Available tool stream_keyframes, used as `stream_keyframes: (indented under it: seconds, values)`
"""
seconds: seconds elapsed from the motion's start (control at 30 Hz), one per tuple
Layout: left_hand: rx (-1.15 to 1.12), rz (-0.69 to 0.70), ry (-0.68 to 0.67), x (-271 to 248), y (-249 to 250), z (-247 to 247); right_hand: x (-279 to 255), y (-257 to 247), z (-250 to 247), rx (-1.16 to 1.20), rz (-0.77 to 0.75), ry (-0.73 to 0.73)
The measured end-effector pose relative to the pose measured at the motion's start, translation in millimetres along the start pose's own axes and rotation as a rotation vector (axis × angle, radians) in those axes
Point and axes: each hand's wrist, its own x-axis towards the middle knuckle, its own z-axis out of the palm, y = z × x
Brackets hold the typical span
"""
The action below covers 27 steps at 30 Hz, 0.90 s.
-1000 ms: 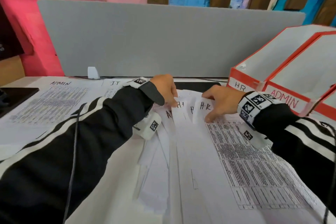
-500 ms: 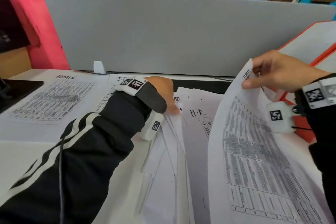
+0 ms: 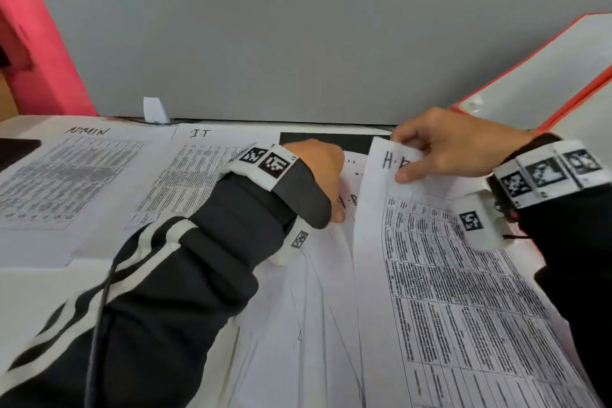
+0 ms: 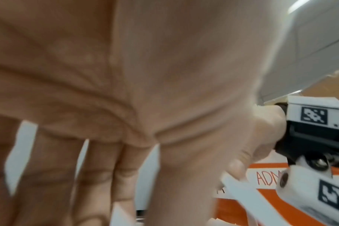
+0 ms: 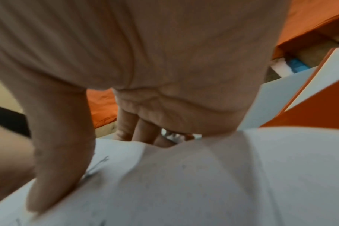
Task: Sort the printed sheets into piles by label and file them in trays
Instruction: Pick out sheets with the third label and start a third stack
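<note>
Sorting step, one sheet leaving the unsorted stack. My right hand (image 3: 453,149) pinches the top edge of a white printed sheet hand-lettered "H-R" (image 3: 447,281), thumb on the printed face and fingers curled behind, as the right wrist view confirms; the far edge is raised while the near end lies over the fanned stack of unsorted white sheets (image 3: 308,308). My left hand (image 3: 318,172) rests on that stack with fingers extended, pressing the sheets down and gripping nothing; the next sheet under it also appears to read "H-R". Two piles already lie on the white desk (image 3: 43,278) to the left: a sheet headed "ADMIN" (image 3: 66,175) and, beside it, a sheet headed "I-T" (image 3: 185,175). The orange-and-white file trays (image 3: 543,76) stand at the right, just behind my right hand; the left wrist view shows part of an "ADMIN" label on one. I judge the piles only begun and the trays not yet filled. To do this step well, I should keep the left palm firm so only one sheet lifts, raise the sheet until its near end clears the stack before swinging it aside, and lay it in a spot apart from the two existing piles. A pinch this near the corner may crease the paper or drag the sheet beneath.
</note>
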Motion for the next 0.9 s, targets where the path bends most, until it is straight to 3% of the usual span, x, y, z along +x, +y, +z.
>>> stream_keyframes:
  seconds: [0.17, 0.43, 0.57, 0.67, 0.77, 0.9]
  values:
    - [-0.171, 0.023, 0.202, -5, -11, -15, 4, -12, 11, -0.057, 0.038, 0.010]
    - [-0.287, -0.049, 0.220, -6, -28, -17, -7, -26, 3, -0.099, 0.060, 0.090]
    - [-0.370, -0.086, 0.330, -5, -33, -25, -13, -31, -1, -0.107, 0.057, 0.059]
    - [-0.388, -0.090, 0.433, -1, -31, -23, -12, -29, 0, -0.160, 0.055, 0.113]
    - [-0.445, -0.049, 0.501, 2, -29, -21, -8, -30, 3, -0.182, -0.013, 0.184]
    - [-0.719, 0.149, 0.422, -10, -17, -21, -6, -31, 5, -0.168, -0.064, 0.229]
